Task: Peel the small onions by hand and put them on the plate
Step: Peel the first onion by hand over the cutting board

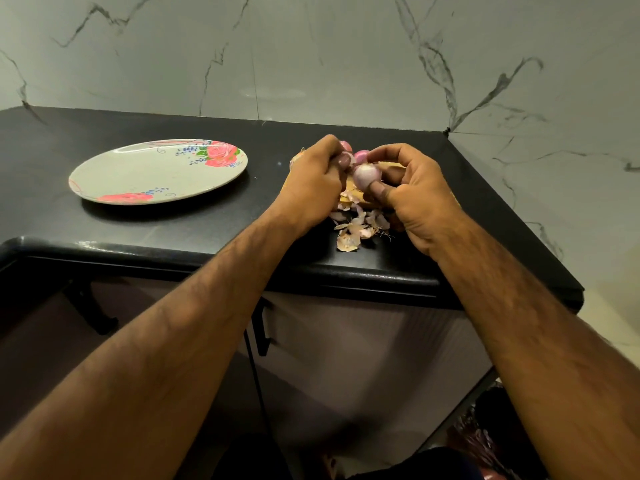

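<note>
Black counter (pixel 173 230), marble wall behind. Its rounded front edge runs under my forearms, and the wall corner closes in on the right. An open stretch lies between the plate (pixel 149 171), well left, and my hands.

Right hand (pixel 419 199): thumb and fingertips pinch a part-peeled onion (pixel 366 175) above loose peels (pixel 356 226).

Left hand (pixel 311 188): fingers curled, thumb at the onion's top, seemingly nipping skin.

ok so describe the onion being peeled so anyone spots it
On the black stone countertop, right of the floral round plate, lie papery onion skins. Just above them, fingers of the right hand hold the pale purple round onion, paler than the deep pink onions behind.
</note>
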